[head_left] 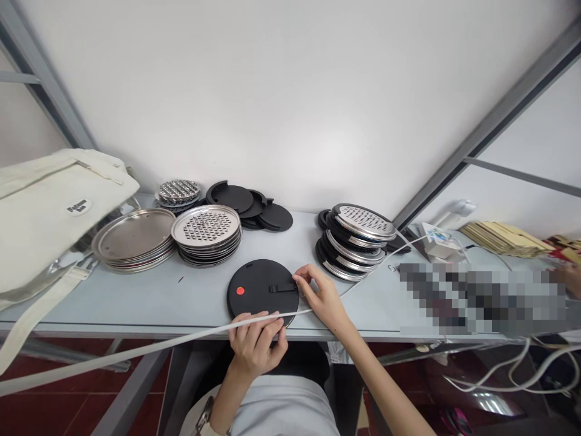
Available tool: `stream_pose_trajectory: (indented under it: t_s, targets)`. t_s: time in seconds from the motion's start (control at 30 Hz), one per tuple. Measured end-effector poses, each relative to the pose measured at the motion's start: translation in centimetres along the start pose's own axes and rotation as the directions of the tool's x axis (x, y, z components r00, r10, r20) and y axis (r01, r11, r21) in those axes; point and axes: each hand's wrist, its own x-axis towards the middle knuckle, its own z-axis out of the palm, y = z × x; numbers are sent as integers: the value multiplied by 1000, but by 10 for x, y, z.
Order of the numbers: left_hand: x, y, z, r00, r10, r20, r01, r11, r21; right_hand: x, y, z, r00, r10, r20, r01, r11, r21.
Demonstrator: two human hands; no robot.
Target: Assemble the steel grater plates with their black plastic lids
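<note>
A round black disc (261, 275) lies flat at the table's front edge, with an orange-red sticker (240, 291) on its left side and a small raised black clip-like piece (281, 289) on its right. My left hand (258, 342) holds the disc's near rim, fingers curled over it. At the right rim, my right hand (320, 297) is closed in a pinch; whatever sits between those fingertips is hidden. A white cable (195, 335) runs across in front of the disc, over my left fingertips and on under my right hand.
Left stand stacks of plain metal plates (134, 233) and perforated grater plates (206, 227). Black discs (236, 200) are piled behind. Right is a stack of black-rimmed grater discs (358, 242), then a white box (438, 242) and cardboard pieces (503, 238). A cream bag (49, 206) occupies the left end.
</note>
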Motion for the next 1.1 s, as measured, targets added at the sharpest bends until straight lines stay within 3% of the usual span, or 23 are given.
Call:
stream_pose_trajectory:
  t_s: [0.33,0.8,1.1]
  targets:
    - [1,1,0,1000,-9,-5,9,1000,-7,-1,3,2,997,71,3,-71,991,115]
    - [-2,0,2,1000,-2,-9,2,1000,-9,0,0,1,1000,-3,3,3,1000,27]
    - [-4,-2,3,1000,0,-9,0,1000,-16,-2,1,1,996,66,68,-68,997,36]
